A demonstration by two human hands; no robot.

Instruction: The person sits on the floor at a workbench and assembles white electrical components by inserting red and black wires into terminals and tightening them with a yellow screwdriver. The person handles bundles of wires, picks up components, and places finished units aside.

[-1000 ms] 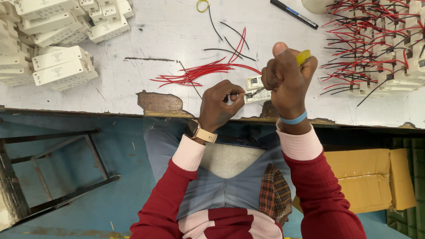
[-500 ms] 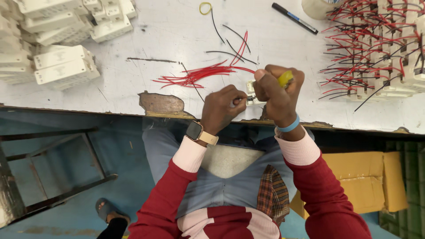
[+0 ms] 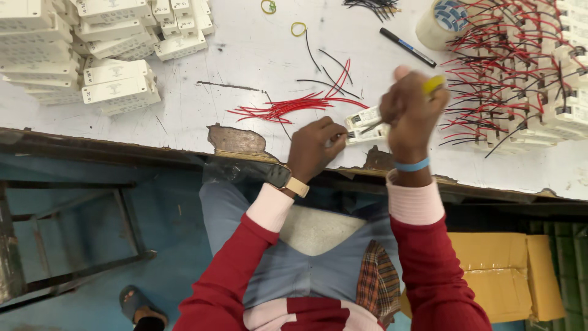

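Pretty bright and even up top, white surface point(image 3: 184, 116) close to washed out but no harsh glare. Soft, diffuse light, seemingly from overhead. Only faint short shadows under the stacked white boxes point(image 3: 116, 86) and the red wires point(image 3: 288, 109). Much darker below the surface edge, blue floor point(image 3: 92, 245) dim and murky. Slight motion blur on the right hand point(image 3: 411, 113), yellow tip smeared. Left hand point(image 3: 313, 147) sharper. Wide-angle bend toward the corners, edge line bowed. Fine detail on the far-right wired pieces point(image 3: 539, 79) mushy.
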